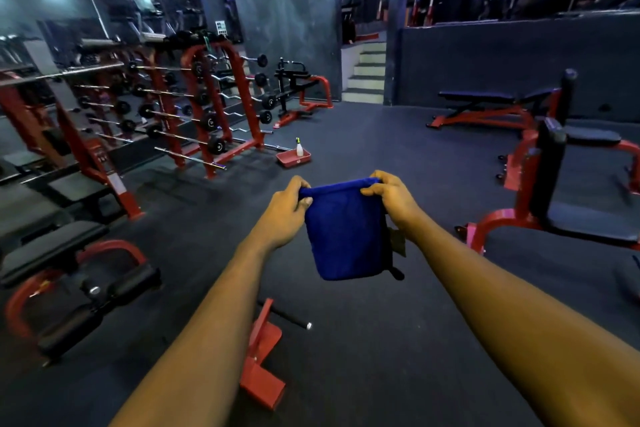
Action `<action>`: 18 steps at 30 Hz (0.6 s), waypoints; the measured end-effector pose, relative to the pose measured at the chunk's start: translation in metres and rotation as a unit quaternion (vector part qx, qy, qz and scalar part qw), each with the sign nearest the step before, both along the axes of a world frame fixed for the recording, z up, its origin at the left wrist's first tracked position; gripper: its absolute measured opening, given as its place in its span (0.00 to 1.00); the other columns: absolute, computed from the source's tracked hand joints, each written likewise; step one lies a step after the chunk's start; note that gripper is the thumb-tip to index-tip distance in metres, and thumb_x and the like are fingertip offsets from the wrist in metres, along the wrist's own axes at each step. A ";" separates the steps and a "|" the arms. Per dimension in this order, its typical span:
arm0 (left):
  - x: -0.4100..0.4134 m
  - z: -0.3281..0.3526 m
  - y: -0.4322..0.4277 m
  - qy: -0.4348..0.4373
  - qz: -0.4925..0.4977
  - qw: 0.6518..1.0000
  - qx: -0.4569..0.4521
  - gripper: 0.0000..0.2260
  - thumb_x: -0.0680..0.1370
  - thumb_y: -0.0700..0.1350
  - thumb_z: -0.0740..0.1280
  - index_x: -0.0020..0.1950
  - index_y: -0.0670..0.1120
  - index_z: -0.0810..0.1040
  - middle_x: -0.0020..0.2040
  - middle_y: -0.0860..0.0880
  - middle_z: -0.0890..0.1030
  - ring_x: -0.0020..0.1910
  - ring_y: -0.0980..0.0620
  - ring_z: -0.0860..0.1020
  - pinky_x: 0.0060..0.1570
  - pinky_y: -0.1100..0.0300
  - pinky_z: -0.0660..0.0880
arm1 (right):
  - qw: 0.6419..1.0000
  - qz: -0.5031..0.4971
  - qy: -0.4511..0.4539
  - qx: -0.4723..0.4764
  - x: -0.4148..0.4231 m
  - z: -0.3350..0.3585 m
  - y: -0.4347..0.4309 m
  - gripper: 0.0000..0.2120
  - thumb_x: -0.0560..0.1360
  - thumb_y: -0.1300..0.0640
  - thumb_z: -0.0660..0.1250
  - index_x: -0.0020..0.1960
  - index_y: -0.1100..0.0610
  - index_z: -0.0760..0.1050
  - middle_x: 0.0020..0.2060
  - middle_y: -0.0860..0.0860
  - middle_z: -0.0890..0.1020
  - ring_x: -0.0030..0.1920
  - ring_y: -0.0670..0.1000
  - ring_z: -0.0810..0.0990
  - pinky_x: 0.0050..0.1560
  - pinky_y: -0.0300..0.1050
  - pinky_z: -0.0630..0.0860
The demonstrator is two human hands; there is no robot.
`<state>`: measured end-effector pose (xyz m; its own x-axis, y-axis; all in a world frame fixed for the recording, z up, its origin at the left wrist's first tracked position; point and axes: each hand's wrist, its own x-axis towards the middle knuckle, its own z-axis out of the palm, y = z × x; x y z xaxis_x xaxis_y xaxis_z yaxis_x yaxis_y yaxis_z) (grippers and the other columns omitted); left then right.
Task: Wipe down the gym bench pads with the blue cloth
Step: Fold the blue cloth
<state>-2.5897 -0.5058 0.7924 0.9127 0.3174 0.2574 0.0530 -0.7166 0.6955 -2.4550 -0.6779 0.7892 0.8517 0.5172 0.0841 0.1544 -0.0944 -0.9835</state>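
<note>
The blue cloth (348,232) hangs folded in front of me, above the dark gym floor. My left hand (285,211) pinches its upper left corner and my right hand (393,198) pinches its upper right corner. A black-padded bench with a red frame (52,250) stands at the lower left, beside me. Another padded seat on a red frame (585,215) is at the right. A flat bench (485,97) stands far back right by the wall.
A red tray (293,159) with a spray bottle (299,148) sits on the floor ahead. Barbell racks (207,107) line the left side. A red metal floor bracket (263,357) lies below my arms. Steps (367,76) rise at the back.
</note>
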 end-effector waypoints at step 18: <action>0.422 -0.021 0.255 0.009 0.005 1.000 0.003 0.04 0.83 0.41 0.59 0.50 0.49 0.69 0.43 0.45 0.78 0.41 0.45 0.78 0.43 0.46 0.77 | 1.000 0.020 0.011 -0.006 0.431 -0.027 0.255 0.13 0.73 0.66 0.65 0.35 0.53 0.67 0.32 0.50 0.73 0.37 0.49 0.72 0.42 0.47 0.67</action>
<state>-2.1678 -0.2511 0.7710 0.9141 0.3247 0.2428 0.0729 -0.7207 0.6894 -2.0238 -0.4231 0.7617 0.8317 0.5520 0.0597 0.1376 -0.1008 -0.9853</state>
